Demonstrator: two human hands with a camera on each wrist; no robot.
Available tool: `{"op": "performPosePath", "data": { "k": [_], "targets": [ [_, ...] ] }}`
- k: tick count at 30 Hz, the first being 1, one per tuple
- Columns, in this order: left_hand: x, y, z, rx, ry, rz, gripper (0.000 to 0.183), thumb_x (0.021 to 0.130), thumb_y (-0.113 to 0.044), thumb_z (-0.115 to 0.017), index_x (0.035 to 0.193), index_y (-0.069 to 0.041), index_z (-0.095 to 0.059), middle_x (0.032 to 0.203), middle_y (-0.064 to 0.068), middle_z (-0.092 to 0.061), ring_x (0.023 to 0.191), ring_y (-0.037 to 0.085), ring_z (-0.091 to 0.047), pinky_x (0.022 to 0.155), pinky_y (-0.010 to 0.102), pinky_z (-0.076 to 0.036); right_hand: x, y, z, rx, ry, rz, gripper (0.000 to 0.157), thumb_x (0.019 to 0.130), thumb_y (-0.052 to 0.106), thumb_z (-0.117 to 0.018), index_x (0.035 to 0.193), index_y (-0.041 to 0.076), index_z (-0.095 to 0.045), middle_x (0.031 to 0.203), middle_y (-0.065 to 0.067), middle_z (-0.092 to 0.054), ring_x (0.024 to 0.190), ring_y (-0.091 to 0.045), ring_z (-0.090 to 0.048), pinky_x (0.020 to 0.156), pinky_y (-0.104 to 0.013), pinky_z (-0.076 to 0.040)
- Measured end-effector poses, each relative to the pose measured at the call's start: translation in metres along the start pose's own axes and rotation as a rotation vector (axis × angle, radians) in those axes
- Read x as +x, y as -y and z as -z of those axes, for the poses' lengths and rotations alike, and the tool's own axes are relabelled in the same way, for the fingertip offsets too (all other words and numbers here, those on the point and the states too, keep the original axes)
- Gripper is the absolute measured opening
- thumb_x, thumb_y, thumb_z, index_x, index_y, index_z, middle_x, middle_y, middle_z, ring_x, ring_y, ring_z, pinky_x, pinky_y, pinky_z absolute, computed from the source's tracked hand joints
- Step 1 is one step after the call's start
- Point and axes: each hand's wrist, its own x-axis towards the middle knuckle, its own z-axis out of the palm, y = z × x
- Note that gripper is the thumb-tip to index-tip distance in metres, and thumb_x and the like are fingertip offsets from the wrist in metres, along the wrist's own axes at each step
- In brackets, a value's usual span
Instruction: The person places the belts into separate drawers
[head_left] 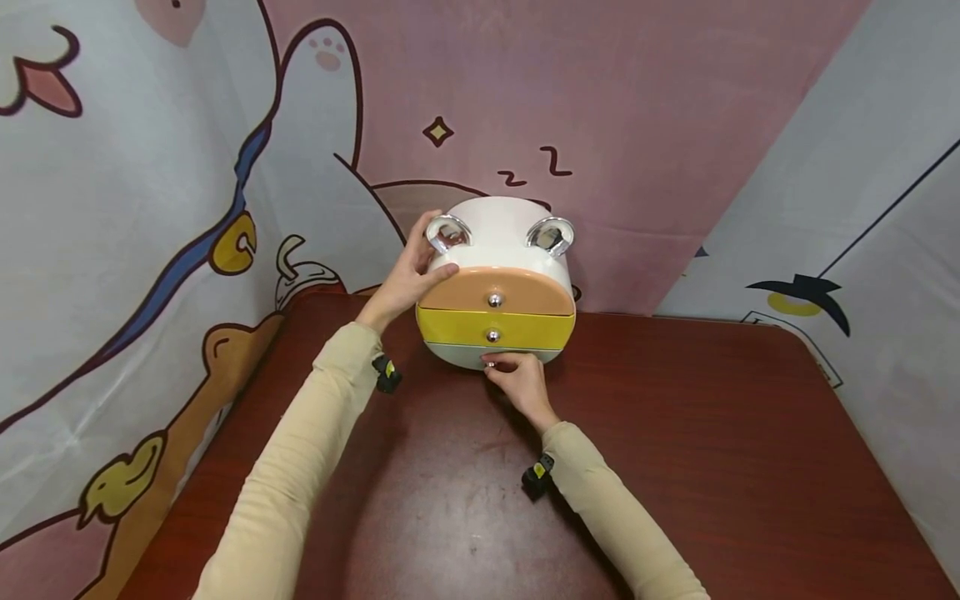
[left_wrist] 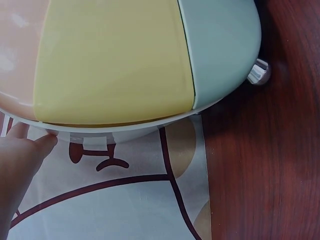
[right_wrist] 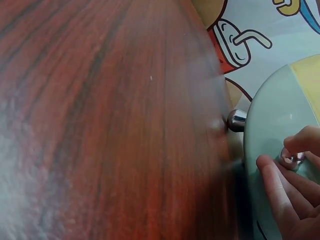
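Note:
A small rounded storage box (head_left: 498, 237) with a white shell and two silvery ear-like rings stands on the table. Its front has three stacked drawers: an orange drawer (head_left: 457, 292) on top, a yellow drawer (head_left: 450, 327) in the middle and a pale green drawer (left_wrist: 220, 50) at the bottom. All three look flush with the shell. My left hand (head_left: 408, 271) holds the box's upper left side, thumb at the front edge and fingers beside the left ear. With thumb and fingers, my right hand (head_left: 522, 383) pinches the bottom drawer's silver knob (right_wrist: 290, 159), partly covering it.
The box stands at the back of a dark reddish wooden table (head_left: 675, 450), close to a cartoon-printed cloth (head_left: 637, 125) that hangs behind and at both sides. Below the box shows a silver foot (right_wrist: 237, 120). Both sleeved forearms reach across the table from the front.

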Motion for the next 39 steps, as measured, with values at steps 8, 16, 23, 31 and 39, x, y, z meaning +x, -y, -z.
{"op": "performPosePath", "data": {
  "k": [8,16,23,31,39],
  "targets": [
    [0.0,-0.001,-0.001,-0.007,-0.008,0.006,0.077,0.091,0.006,-0.06,0.15,-0.003,-0.012,0.147,0.026,-0.033,0.136,0.031,-0.034,0.108,0.047,-0.027,0.001,0.001,0.0,-0.022,-0.016,-0.007,0.015,0.076,0.004,-0.078,0.089,0.012,-0.08,0.083,0.002,-0.073,0.087,-0.018,-0.067,0.074,-0.035,-0.051],
    [-0.001,-0.001,-0.002,-0.009,-0.009,0.009,0.078,0.091,0.004,-0.062,0.151,-0.004,-0.011,0.147,0.026,-0.034,0.137,0.032,-0.032,0.11,0.049,-0.023,0.0,0.0,-0.001,-0.021,-0.026,-0.003,0.016,0.076,0.004,-0.078,0.089,0.011,-0.08,0.083,0.001,-0.073,0.084,-0.017,-0.067,0.072,-0.031,-0.05],
    [-0.002,-0.001,-0.003,-0.012,-0.018,0.002,0.081,0.091,-0.01,-0.068,0.151,-0.007,-0.013,0.148,0.024,-0.032,0.138,0.029,-0.031,0.112,0.045,-0.02,-0.002,-0.001,-0.003,-0.016,-0.038,0.007,0.016,0.077,0.004,-0.077,0.092,0.011,-0.079,0.085,0.001,-0.073,0.084,-0.016,-0.066,0.072,-0.032,-0.05],
    [-0.004,0.001,-0.004,-0.037,-0.024,0.005,0.083,0.091,-0.013,-0.069,0.152,-0.008,-0.012,0.15,0.024,-0.029,0.14,0.035,-0.026,0.112,0.048,-0.016,-0.006,0.0,-0.001,-0.004,0.017,0.005,0.019,0.082,0.001,-0.074,0.098,0.009,-0.077,0.093,-0.002,-0.073,0.086,-0.017,-0.068,0.07,-0.032,-0.053],
    [-0.004,0.005,-0.005,-0.075,-0.051,0.006,0.087,0.091,-0.01,-0.068,0.154,-0.01,-0.009,0.15,0.02,-0.033,0.136,0.027,-0.034,0.107,0.042,-0.029,-0.007,0.008,0.009,0.007,0.153,0.002,0.03,0.084,-0.002,-0.071,0.113,0.007,-0.073,0.104,-0.011,-0.071,0.09,-0.022,-0.069,0.071,-0.034,-0.054]
  ]
}}
